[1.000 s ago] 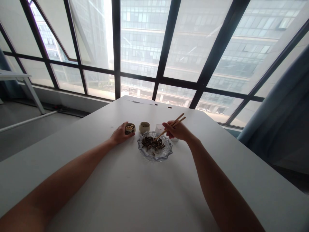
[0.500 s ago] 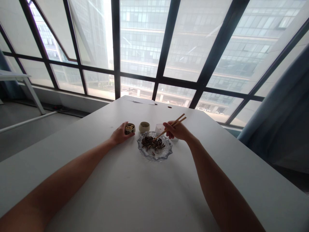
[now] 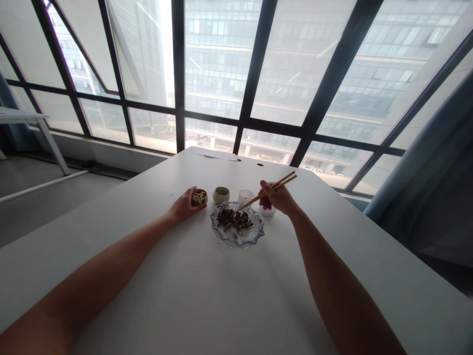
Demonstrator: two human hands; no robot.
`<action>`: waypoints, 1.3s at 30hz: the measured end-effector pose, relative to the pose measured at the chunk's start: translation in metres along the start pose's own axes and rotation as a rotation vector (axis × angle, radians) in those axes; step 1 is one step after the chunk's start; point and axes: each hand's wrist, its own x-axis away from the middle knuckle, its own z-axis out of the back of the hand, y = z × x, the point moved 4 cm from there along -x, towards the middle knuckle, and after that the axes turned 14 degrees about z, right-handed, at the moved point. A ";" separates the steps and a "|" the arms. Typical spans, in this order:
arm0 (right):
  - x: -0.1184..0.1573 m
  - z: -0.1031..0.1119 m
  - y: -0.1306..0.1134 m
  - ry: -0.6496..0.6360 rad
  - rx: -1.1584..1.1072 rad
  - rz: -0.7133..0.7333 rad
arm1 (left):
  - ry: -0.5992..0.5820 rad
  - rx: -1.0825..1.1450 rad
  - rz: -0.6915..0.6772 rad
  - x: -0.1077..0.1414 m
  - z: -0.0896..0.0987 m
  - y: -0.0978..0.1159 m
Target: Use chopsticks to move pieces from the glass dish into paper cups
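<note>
Chopsticks (image 3: 283,182), slim, pale wood, clamped in our R hand (image 3: 272,197); tips among dark, elongated seeds (image 3: 240,221) in scalloped clear dish (image 3: 255,235), below/left of grip, toward tabletop's (image 3: 221,296) far edge. Our L hand (image 3: 185,204) cups round patterned pot (image 3: 199,198) w/ pale pieces, prob. nuts.

Tabletop (image 3: 192,296): plain white. Dish (image 3: 256,238): clear glass, greyish-blue cast, with a faceted pattern. Seeds (image 3: 225,217): dark brown to near black, some with paler streaks. Chopsticks (image 3: 254,199): light wood brown, plain. Marked cup (image 3: 201,201): cream, with bold black marks; its nuts (image 3: 199,194), yellowish tan. Plain cup (image 3: 220,197): pale greenish cream, unpatterned. Two containers (image 3: 245,196): whitish. Window frame (image 3: 179,74): black. Curtain (image 3: 428,158): muted grey-blue. Building (image 3: 218,64): pale blue-grey, gridded, with lighter horizontal bands. Floor (image 3: 33,212): grey. Side table (image 3: 18,116): white.
</note>
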 end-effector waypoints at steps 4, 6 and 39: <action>-0.002 0.013 0.005 0.166 -0.142 -0.143 | -0.006 -0.001 0.004 -0.001 -0.001 -0.001; -0.002 0.015 0.007 0.189 -0.198 -0.190 | 0.004 0.001 0.001 -0.001 -0.001 -0.002; 0.007 0.067 -0.033 0.159 0.131 0.091 | -0.306 -0.263 -0.284 -0.049 -0.090 0.168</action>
